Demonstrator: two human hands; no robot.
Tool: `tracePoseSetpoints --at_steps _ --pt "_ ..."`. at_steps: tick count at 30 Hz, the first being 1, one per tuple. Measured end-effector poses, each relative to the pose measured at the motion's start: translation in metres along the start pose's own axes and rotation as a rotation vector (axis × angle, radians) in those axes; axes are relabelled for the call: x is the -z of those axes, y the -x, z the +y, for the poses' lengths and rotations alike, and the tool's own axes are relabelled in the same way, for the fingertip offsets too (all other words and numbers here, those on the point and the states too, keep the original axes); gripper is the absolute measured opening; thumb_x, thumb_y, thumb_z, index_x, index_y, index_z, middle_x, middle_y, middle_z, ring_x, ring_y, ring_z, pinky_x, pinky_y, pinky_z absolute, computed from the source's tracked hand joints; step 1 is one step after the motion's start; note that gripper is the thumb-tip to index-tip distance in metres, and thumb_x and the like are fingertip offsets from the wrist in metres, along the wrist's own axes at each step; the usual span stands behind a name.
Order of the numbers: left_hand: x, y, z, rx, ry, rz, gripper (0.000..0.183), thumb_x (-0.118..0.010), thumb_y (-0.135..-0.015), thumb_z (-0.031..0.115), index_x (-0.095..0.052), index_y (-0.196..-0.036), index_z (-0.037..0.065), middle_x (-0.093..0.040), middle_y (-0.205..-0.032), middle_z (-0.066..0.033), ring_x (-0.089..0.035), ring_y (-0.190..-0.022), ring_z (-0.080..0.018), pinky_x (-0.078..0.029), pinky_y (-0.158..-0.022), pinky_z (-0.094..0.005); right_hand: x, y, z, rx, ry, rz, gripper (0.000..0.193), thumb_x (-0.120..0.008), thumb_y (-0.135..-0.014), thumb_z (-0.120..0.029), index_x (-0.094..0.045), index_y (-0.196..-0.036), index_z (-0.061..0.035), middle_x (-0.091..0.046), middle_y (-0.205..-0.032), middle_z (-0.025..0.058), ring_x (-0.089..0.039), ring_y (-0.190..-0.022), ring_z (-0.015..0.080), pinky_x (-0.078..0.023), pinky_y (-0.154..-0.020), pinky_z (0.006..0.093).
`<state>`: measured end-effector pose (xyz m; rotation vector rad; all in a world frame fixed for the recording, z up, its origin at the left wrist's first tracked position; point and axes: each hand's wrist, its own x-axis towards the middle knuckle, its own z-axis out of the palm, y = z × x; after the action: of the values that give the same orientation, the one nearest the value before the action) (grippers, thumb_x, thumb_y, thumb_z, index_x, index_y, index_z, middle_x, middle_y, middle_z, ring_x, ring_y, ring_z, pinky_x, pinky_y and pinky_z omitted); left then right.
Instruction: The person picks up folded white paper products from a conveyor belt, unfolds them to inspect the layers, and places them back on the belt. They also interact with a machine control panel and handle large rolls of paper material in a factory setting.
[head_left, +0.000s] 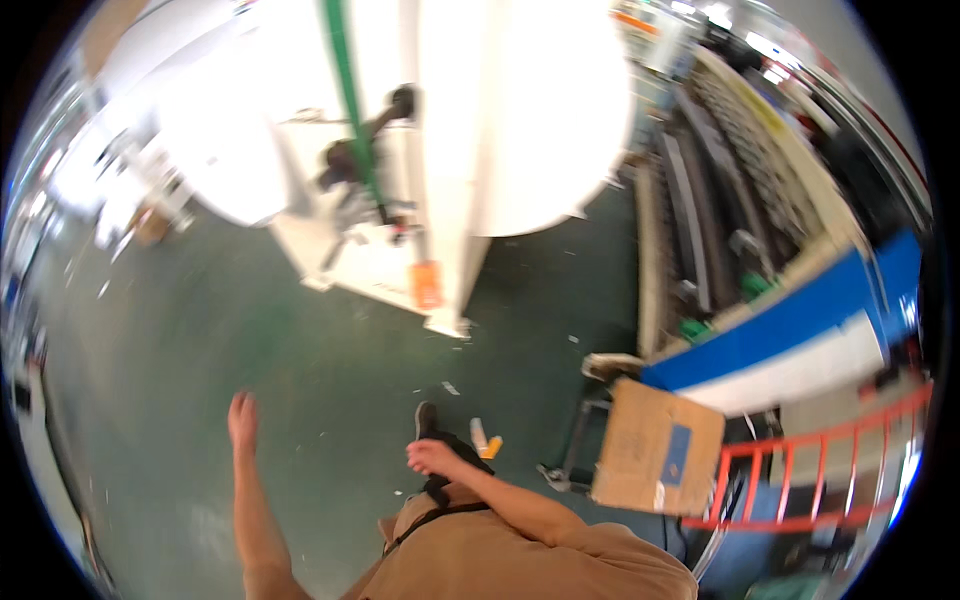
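Note:
My left arm reaches forward at the lower left, and my left hand (242, 424) hangs over the green floor, blurred, its fingers stretched forward and nothing visible in them. My right arm bends across my body. My right hand (434, 458) is held in front of my waist with its fingers curled in, and nothing shows in it. Below that hand is my dark shoe (427, 418). Ahead of me stands a large white machine (550, 120) with rounded panels, a green strap (346, 90) and an orange tag (426, 286). Neither hand touches it.
On the right a long crate (648, 250) holds dark rolls, with a blue and white panel (770, 325) at its near end. Closer are a cardboard box (658, 450) and a red ladder-like frame (822, 475). Scraps and a yellow piece (492, 447) lie on the green floor (200, 330).

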<state>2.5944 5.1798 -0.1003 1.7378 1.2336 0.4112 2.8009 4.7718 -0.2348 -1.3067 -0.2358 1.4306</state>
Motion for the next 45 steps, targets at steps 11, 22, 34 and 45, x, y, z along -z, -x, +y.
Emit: tracePoseSetpoints --at_steps 11,22,34,45 --pt "-0.037 -0.091 0.098 0.071 0.322 -0.156 0.045 -0.059 -0.099 0.034 -0.060 -0.133 0.005 -0.066 -0.122 -0.0064 -0.059 -0.115 -0.0171 -0.048 -0.094 -0.0358 -0.081 -0.224 -0.251 0.074 -0.534 -0.279 0.046 -0.057 -0.099 -0.040 -0.047 -0.139 -0.0207 -0.063 -0.126 0.0117 -0.060 -0.116 0.0284 -0.049 -0.099 0.0473" --pt "-0.108 -0.290 0.182 0.164 0.405 -0.795 0.050 -0.056 -0.101 0.041 -0.056 -0.135 0.004 -0.068 -0.104 -0.0055 -0.065 -0.095 -0.0151 -0.051 -0.086 -0.0342 -0.107 -0.335 -0.348 0.148 -0.702 -0.302 0.027 -0.054 -0.101 -0.031 -0.056 -0.119 -0.0109 -0.065 -0.098 0.0064 -0.063 -0.089 0.0230 -0.051 -0.076 0.0372" --pt "-0.158 -0.357 0.190 0.323 0.405 -1.413 0.037 -0.059 -0.102 0.034 -0.068 -0.114 0.000 -0.068 -0.102 -0.0048 -0.061 -0.091 -0.0104 -0.052 -0.081 -0.0268 -0.131 -0.351 -0.355 0.104 -0.742 0.194 0.016 -0.053 -0.092 -0.008 -0.050 -0.076 -0.0088 -0.046 -0.056 0.0039 -0.044 -0.044 0.0152 -0.032 -0.040 0.0278" --pt "-0.175 -0.325 0.215 0.449 0.790 -1.637 0.032 -0.056 -0.103 0.025 -0.063 -0.126 0.003 -0.065 -0.116 -0.0029 -0.058 -0.108 -0.0117 -0.047 -0.094 -0.0298 -0.135 -0.290 -0.403 0.132 -0.585 0.450 0.017 -0.057 -0.084 0.002 -0.048 -0.094 -0.0078 -0.043 -0.053 0.0016 -0.044 -0.042 0.0131 -0.031 -0.038 0.0263"
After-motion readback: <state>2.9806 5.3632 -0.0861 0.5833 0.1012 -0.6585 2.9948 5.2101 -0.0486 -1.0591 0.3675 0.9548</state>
